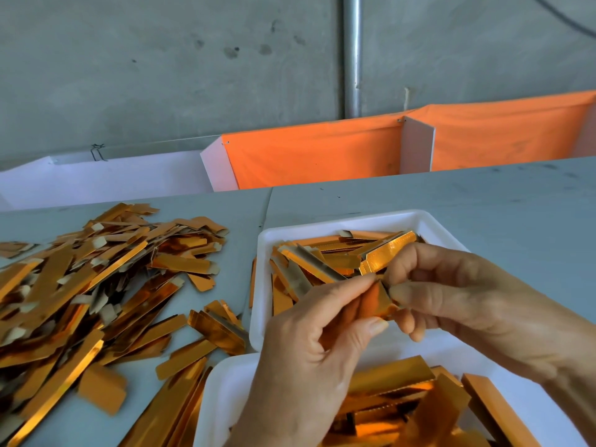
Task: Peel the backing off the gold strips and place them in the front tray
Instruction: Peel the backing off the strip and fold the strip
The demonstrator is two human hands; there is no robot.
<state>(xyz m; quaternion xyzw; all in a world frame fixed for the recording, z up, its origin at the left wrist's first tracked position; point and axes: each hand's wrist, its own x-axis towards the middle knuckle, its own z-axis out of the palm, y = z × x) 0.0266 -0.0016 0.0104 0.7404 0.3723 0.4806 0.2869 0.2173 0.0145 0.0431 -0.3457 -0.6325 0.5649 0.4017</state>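
Fingertips of left hand (309,343) and right hand (451,301) pinch one gold strip (385,253) between them, above the front tray (267,250); I'd peel slowly, keeping the foil flat.

A grey table (483,201) carries a loose heap of gold strips (80,285) and two white trays (342,222).
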